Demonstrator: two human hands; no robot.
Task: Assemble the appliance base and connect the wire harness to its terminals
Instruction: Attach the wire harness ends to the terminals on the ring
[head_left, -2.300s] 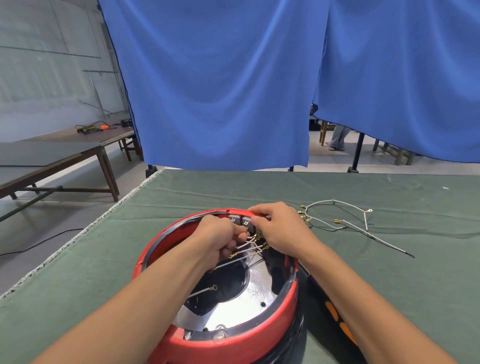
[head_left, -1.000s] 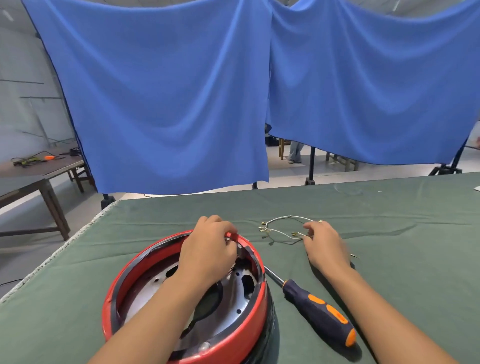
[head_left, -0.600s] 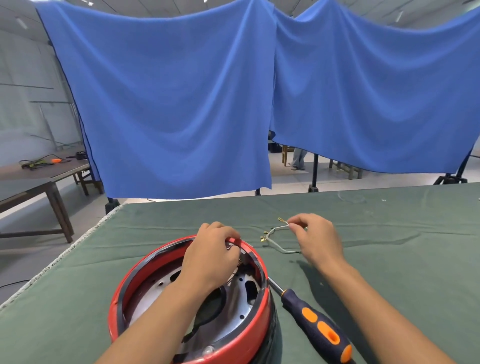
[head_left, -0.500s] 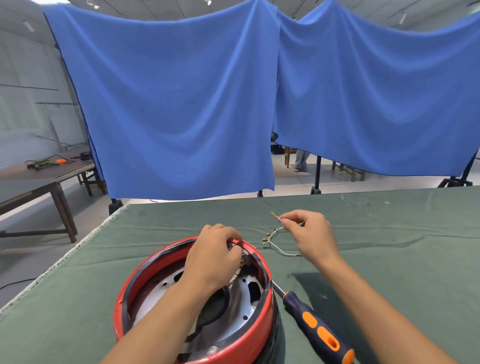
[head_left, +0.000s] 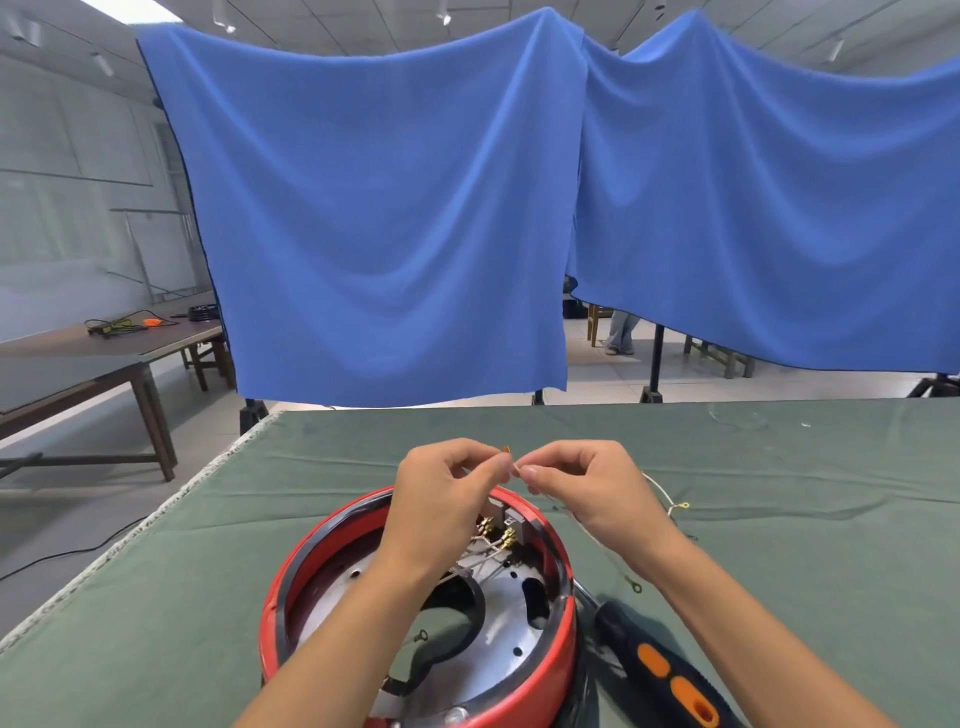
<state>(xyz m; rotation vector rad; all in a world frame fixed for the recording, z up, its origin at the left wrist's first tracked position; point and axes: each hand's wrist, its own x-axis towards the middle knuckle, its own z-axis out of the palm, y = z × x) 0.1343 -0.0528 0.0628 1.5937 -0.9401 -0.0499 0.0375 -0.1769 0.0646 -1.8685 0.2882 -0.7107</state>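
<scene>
- Left hand (head_left: 441, 499) and right hand (head_left: 587, 488): fingers pinched on wire harness (head_left: 670, 506), frame centre.
- Below: red appliance base (head_left: 550, 670); screwdriver (head_left: 660, 670) lower right on counter (head_left: 182, 623).

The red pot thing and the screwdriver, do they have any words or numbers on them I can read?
None can be read.
Red appliance base: no words or numbers show on it.
Screwdriver: only orange patches on its dark handle, no lettering.
Green table cover and blue curtains: plain, no print.
</scene>
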